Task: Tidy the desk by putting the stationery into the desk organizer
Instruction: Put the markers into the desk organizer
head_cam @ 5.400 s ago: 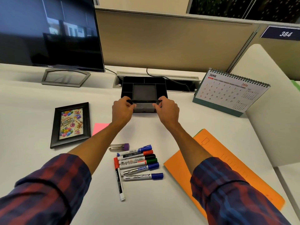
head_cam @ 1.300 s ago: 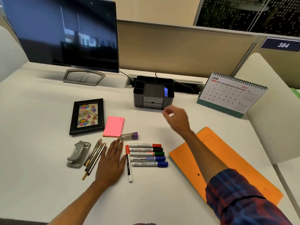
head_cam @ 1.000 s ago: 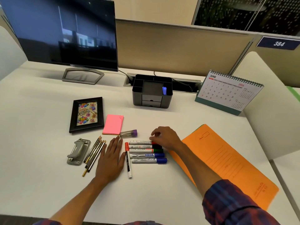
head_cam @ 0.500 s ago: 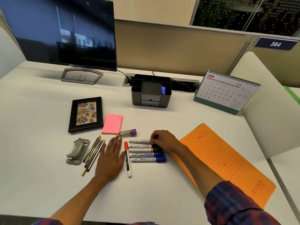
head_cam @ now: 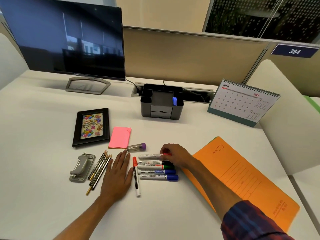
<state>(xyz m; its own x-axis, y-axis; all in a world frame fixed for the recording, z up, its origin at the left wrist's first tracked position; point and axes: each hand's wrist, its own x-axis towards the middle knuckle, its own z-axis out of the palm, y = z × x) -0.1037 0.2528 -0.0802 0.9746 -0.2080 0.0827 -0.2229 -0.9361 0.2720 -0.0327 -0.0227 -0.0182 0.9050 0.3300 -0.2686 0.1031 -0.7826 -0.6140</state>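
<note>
Right hand point(head_cam: 174, 155) pinches red-capped white marker point(head_cam: 152, 155).

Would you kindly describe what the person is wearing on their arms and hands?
Both hands, left hand and right hand, are bare: no gloves, rings or watch visible. The right arm has a dark blue and red plaid sleeve pushed up the forearm. No sleeve shows on the left forearm.
</note>
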